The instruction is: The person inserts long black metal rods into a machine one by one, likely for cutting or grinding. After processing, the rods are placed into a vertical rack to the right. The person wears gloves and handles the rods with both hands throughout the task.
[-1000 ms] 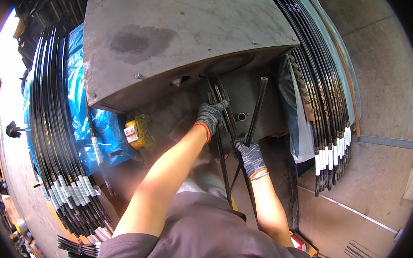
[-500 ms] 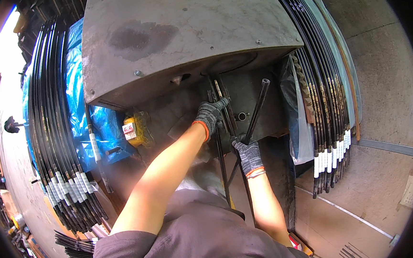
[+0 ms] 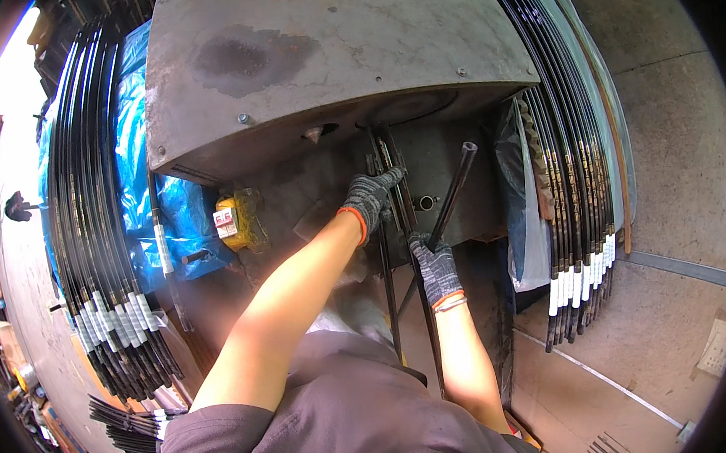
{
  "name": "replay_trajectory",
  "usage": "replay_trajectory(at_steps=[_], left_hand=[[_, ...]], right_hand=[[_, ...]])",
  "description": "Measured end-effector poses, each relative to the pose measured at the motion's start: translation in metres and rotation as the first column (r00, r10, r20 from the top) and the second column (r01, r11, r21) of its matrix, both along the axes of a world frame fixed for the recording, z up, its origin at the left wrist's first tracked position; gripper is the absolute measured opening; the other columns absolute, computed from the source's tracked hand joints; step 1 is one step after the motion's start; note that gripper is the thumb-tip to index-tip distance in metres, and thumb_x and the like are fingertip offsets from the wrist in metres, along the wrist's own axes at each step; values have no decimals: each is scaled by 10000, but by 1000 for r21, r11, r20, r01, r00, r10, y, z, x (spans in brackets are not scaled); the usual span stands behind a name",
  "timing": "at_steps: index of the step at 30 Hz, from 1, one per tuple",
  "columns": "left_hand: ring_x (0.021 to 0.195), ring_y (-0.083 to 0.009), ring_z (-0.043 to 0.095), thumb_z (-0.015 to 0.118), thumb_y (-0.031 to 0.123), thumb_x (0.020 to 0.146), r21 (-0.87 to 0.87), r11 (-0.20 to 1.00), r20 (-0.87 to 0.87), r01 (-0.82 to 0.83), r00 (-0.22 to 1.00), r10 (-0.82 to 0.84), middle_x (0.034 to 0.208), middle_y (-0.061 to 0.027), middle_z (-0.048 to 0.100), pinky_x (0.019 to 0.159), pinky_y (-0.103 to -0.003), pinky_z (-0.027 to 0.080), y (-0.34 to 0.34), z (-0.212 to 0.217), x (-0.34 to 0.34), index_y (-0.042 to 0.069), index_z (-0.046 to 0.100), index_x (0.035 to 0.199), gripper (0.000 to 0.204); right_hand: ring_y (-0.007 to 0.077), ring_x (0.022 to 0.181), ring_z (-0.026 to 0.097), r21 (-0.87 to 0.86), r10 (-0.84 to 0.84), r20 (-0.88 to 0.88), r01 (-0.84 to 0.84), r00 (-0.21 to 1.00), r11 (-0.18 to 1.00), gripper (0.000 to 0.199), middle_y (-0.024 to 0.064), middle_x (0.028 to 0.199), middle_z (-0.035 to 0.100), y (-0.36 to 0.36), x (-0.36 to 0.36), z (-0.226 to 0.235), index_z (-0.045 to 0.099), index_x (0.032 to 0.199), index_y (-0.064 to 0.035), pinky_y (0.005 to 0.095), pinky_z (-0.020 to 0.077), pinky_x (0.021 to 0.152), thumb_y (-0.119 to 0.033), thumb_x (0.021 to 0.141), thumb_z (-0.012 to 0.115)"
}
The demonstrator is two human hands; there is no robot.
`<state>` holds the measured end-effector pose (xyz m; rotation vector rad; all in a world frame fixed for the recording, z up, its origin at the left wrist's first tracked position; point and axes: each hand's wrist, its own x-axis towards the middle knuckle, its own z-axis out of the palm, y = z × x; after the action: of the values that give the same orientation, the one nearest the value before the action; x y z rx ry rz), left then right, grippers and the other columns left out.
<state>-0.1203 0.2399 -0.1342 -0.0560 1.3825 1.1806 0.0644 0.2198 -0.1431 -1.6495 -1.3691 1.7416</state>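
Observation:
My left hand (image 3: 369, 199), in a grey knit glove with an orange cuff, is closed around a long black rod (image 3: 389, 292) beside the upright metal guide bars (image 3: 392, 165) below the machine housing. Its thumb and finger lie across those bars. My right hand (image 3: 436, 268), gloved alike, sits lower and to the right. Its fingers are wrapped round a dark tube (image 3: 455, 191), which leans up to the right and shows an open end. Another dark rod (image 3: 429, 331) runs down past the right wrist. Where the rods pass under my hands, I cannot see them.
The grey metal housing (image 3: 367, 41) with bolts overhangs my hands. Bundles of black rods with white-wrapped ends stand at the left (image 3: 93, 212) and right (image 3: 574, 178). Blue plastic sheeting (image 3: 182, 222) and a yellow switch box (image 3: 245, 222) lie left; a short round metal fitting (image 3: 426, 203) sits between my hands.
The view has shifted slightly. Both hands keep their grips, and the tilted tube stays in nearly the same place.

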Motion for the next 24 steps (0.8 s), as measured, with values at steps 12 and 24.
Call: replay_trajectory(at_steps=[12, 24], left_hand=[[464, -144, 504, 702, 351, 752, 26, 1000, -8, 10, 1000, -10, 634, -30, 591, 407, -272, 368, 0, -5, 0, 83, 652, 765, 273], [445, -140, 483, 706, 350, 747, 6, 1000, 0, -12, 1000, 12, 622, -31, 584, 404, -276, 371, 0, -1, -1, 75, 655, 750, 280]], right_hand=[[83, 626, 528, -20, -66, -14, 66, 998, 998, 67, -12, 703, 594, 3, -4, -3, 647, 814, -33, 223, 413, 552, -83, 772, 663], [106, 663, 539, -75, -101, -56, 96, 993, 992, 78, 31, 750, 630, 6, -15, 11, 666, 824, -9, 262, 440, 616, -63, 779, 631]])
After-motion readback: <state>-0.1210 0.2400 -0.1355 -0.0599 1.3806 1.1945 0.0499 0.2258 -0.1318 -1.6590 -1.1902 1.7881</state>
